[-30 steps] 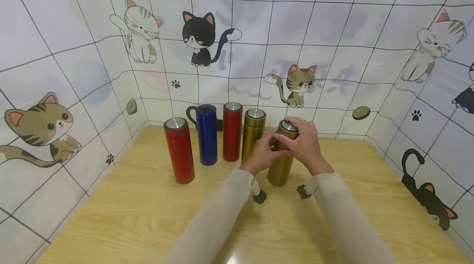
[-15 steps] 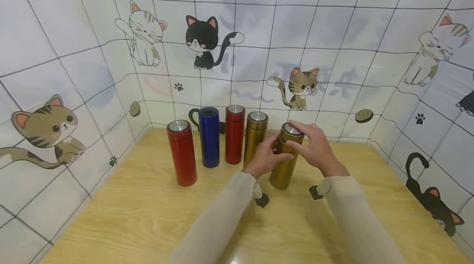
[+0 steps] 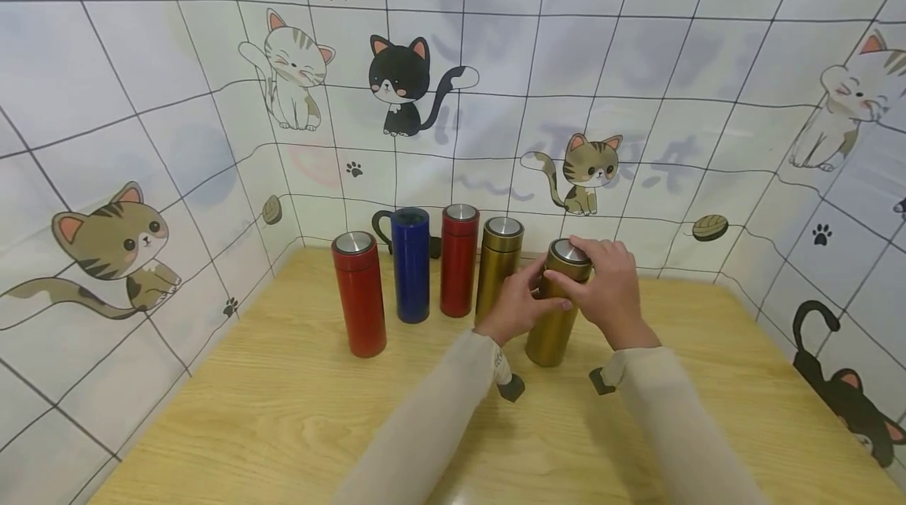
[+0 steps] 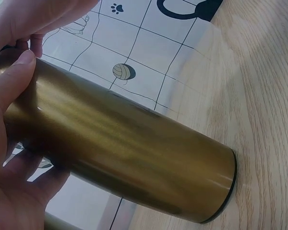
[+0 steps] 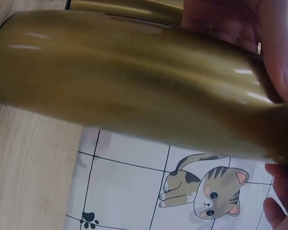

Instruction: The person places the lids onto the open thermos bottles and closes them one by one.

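A gold thermos flask with a silver-topped lid stands upright on the wooden table. My left hand grips the flask's upper body from the left, its thumb across the front. From the right, my right hand holds the lid, with the thumb in front and the fingers around its far side. In the left wrist view the gold body runs down to its dark base ring on the wood. The lid end lies beyond or under the hands in both wrist views.
Left of the held flask stand another gold flask, a red one, a blue tumbler without a visible lid, and a nearer red flask. A cat-printed tiled covering rises behind the table and at both sides.
The whole scene has shifted right and slightly down as the head view turned. My right hand has changed its angle on the lid; my left hand keeps its grip on the flask.
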